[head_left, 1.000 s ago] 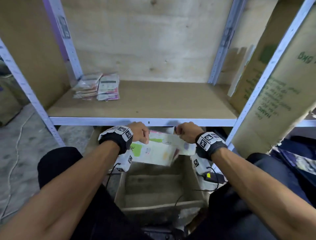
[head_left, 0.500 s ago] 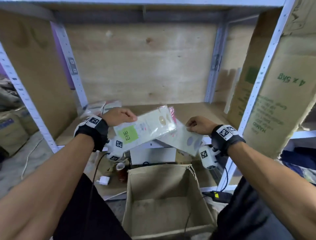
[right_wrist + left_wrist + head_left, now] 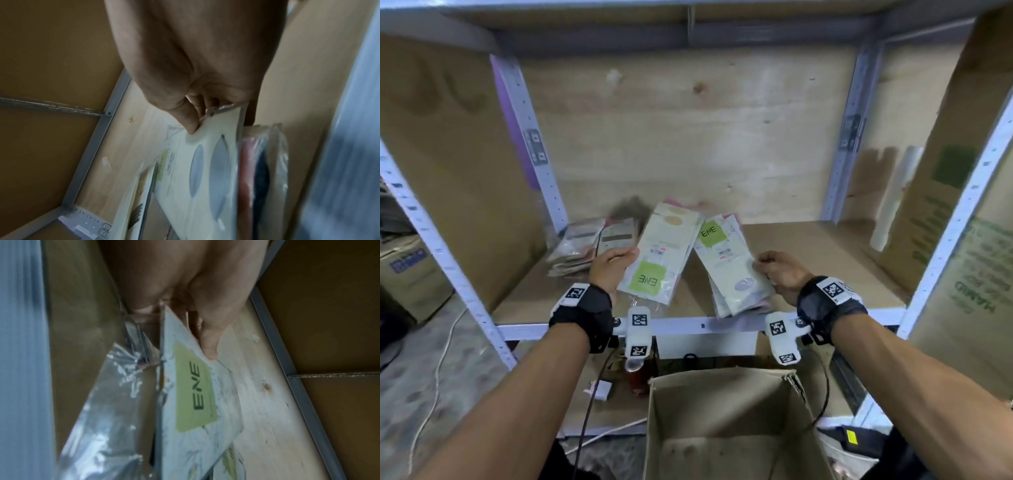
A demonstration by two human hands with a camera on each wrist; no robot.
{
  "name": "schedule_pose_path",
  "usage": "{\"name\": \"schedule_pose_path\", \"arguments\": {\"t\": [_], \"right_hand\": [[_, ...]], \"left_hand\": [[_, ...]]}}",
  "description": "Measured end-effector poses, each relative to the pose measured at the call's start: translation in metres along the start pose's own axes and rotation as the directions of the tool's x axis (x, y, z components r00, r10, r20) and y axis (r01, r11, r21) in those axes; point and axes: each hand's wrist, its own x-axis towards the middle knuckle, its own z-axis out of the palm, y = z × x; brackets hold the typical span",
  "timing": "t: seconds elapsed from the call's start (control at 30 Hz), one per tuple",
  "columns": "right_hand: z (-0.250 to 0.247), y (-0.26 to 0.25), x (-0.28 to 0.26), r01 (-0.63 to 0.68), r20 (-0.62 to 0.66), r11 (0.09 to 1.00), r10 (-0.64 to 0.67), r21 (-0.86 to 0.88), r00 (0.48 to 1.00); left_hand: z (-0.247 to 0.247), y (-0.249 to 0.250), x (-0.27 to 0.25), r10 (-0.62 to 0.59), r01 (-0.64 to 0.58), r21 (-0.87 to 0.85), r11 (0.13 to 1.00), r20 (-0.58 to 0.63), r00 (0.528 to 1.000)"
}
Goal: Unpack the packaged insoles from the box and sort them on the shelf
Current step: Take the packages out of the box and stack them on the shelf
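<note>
- Two bundles of packaged insoles are held over the shelf (image 3: 808, 260), one in each hand, both above the board near its front rail and well behind the open cardboard box (image 3: 726, 421) standing below that rail.
- The left hand (image 3: 613, 270) has its grip closed on the left bundle (image 3: 657, 253), thumb on top; the bundle's long axis runs from the shelf's front toward its back wall, leaning slightly right, with the green ENE label at the front end, upside down in the head view.
- The right hand (image 3: 780, 274) pinches the right bundle (image 3: 729, 263) at its near right edge; its long axis also runs front to back, leaning slightly left, with the green label at the far end.
- A stack of packets (image 3: 585, 246) lies in the shelf's left back corner, just left of the left bundle.
- The left wrist view alone shows clear crinkled plastic under the top pack (image 3: 197, 395).
- The right wrist view alone shows two pale oval windows on the top pack (image 3: 207, 170) and red and dark packs beneath it.
</note>
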Motion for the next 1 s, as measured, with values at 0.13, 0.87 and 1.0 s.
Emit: {"name": "schedule_pose_path", "arguments": {"t": [0.13,0.87,1.0], "right_hand": [[0.023,0.001,0.025,-0.042,0.022,0.989,0.039,0.140,0.999],[0.202,-0.057,0.181,-0.236,0.223,0.935,0.178,0.263,0.958],[0.231,-0.054,0.198,-0.233,0.233,0.937,0.173,0.260,0.957]], "left_hand": [[-0.001,-0.009,0.024,-0.024,0.018,-0.057,0.998,-0.099,0.995],[-0.136,-0.021,0.224,-0.164,0.205,0.071,0.976,-0.375,0.913],[-0.145,-0.030,0.247,-0.163,0.217,0.114,0.969,-0.363,0.917]]}}
